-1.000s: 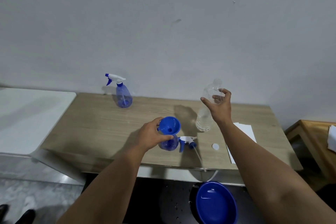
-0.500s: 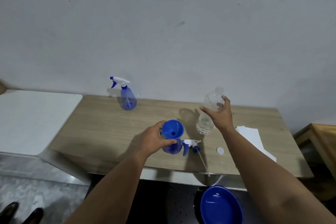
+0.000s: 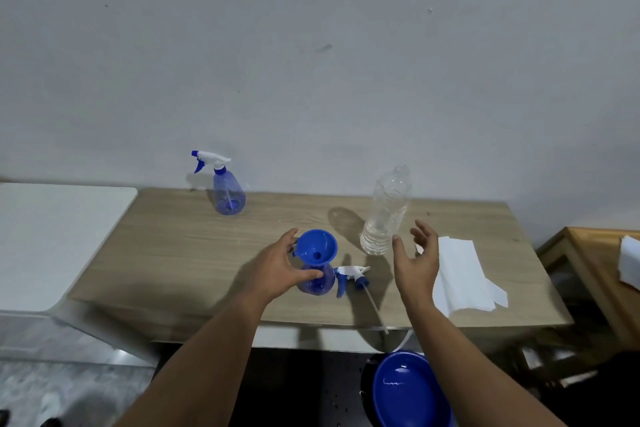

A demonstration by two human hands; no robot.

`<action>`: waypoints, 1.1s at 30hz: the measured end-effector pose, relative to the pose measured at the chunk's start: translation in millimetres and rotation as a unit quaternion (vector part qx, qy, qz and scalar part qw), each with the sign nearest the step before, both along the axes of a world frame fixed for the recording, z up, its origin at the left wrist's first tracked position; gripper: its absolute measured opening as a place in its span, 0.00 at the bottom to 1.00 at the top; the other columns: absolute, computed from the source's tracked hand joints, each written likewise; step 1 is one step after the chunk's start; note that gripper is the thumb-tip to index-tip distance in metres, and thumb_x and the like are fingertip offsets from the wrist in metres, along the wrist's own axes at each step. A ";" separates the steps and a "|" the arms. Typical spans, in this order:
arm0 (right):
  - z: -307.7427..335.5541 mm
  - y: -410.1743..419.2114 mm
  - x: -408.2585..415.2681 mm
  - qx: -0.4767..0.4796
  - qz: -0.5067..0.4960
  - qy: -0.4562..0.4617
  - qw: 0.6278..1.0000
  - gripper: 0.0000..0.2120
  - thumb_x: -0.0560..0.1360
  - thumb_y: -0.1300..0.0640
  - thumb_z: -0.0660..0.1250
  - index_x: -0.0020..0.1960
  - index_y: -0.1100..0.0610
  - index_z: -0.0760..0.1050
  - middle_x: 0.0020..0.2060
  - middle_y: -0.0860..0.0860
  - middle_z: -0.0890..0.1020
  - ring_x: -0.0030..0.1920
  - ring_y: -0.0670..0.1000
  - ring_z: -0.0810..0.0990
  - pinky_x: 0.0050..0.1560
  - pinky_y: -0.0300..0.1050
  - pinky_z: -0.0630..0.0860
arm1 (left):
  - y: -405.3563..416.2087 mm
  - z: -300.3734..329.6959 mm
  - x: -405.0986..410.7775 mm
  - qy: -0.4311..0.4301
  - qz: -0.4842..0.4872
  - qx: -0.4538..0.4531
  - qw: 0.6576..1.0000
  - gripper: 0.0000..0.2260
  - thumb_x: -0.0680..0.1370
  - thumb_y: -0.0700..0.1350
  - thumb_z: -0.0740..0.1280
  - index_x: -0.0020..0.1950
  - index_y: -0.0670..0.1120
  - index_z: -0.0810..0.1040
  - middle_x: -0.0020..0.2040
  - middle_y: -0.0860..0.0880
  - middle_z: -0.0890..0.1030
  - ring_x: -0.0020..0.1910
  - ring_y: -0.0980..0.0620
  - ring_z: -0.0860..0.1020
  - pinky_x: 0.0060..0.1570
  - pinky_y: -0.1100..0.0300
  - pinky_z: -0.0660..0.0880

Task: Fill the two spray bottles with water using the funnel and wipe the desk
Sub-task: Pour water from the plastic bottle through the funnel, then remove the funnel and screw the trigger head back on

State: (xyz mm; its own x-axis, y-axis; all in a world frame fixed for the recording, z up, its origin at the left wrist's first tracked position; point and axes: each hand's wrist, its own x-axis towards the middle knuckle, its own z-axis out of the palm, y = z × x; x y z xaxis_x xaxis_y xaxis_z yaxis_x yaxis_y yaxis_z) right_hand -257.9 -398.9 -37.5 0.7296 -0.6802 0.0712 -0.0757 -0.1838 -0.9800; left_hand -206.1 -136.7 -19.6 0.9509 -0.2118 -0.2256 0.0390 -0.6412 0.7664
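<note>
On the wooden desk (image 3: 173, 246) stands an open blue spray bottle (image 3: 317, 284) with a blue funnel (image 3: 317, 248) in its neck. My left hand (image 3: 277, 267) grips this bottle, thumb on its body and fingers beside the funnel. Its white and blue spray head (image 3: 351, 276) lies just right of it, tube pointing to the front edge. A clear water bottle (image 3: 384, 215), uncapped with a little water in it, stands upright behind. My right hand (image 3: 415, 263) hovers open just right of it, not touching. A second spray bottle (image 3: 227, 191) with its head on stands at the back left.
A stack of white paper towels (image 3: 464, 277) lies on the desk's right part. A blue basin (image 3: 408, 388) sits below the front edge. A white table (image 3: 52, 236) adjoins on the left, a low wooden table (image 3: 595, 270) on the right.
My right hand has set the water bottle down and let go, then drawn back toward me. My left hand stays on the spray bottle with the funnel.
</note>
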 end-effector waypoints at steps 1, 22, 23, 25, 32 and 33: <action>-0.4 4.2 -3.2 -0.005 0.000 -0.009 1.000 0.20 0.78 0.57 0.75 0.66 0.46 0.75 0.60 0.46 0.81 0.63 0.49 0.78 0.66 0.53 0.76 | 1.3 -1.9 -1.0 0.001 0.001 -0.002 1.000 0.55 0.58 0.62 0.83 0.80 0.56 0.60 0.70 0.57 0.76 0.67 0.60 0.74 0.68 0.55 0.71; 67.4 102.9 82.0 -0.480 0.418 0.344 0.690 0.34 0.64 0.37 0.81 0.62 0.54 0.76 0.54 0.51 0.76 0.47 0.54 0.77 0.49 0.49 0.78 | -21.7 -46.1 2.9 0.107 -0.002 0.021 0.994 0.12 0.73 0.48 0.77 0.54 0.49 0.79 0.40 0.56 0.81 0.44 0.52 0.81 0.42 0.60 0.76; 68.2 103.3 82.6 -0.482 0.417 0.345 0.689 0.34 0.64 0.37 0.81 0.62 0.55 0.76 0.54 0.52 0.76 0.46 0.54 0.76 0.47 0.48 0.77 | -21.8 -44.9 2.0 0.106 -0.003 0.022 0.994 0.10 0.75 0.47 0.75 0.54 0.49 0.79 0.39 0.57 0.79 0.42 0.53 0.80 0.37 0.65 0.71; 69.1 103.6 82.4 -0.482 0.417 0.352 0.686 0.34 0.65 0.39 0.81 0.63 0.56 0.76 0.56 0.54 0.77 0.47 0.55 0.76 0.46 0.48 0.76 | -21.6 -48.5 2.3 0.103 -0.004 0.027 0.994 0.08 0.77 0.47 0.73 0.53 0.51 0.78 0.39 0.59 0.77 0.41 0.56 0.78 0.33 0.68 0.66; 73.6 114.9 84.1 -0.519 0.426 0.362 0.646 0.37 0.66 0.38 0.79 0.67 0.56 0.73 0.59 0.56 0.75 0.48 0.56 0.76 0.46 0.48 0.75 | -19.9 -48.2 2.9 0.045 -0.021 0.079 0.996 0.06 0.80 0.52 0.68 0.54 0.52 0.79 0.37 0.61 0.73 0.35 0.64 0.70 0.30 0.70 0.62; 73.9 117.5 83.8 -0.528 0.425 0.358 0.642 0.36 0.66 0.38 0.78 0.67 0.56 0.73 0.59 0.56 0.76 0.48 0.55 0.75 0.46 0.48 0.75 | -20.0 -47.6 2.1 0.042 -0.025 0.086 0.995 0.05 0.80 0.53 0.68 0.52 0.53 0.77 0.36 0.60 0.72 0.35 0.63 0.70 0.30 0.70 0.62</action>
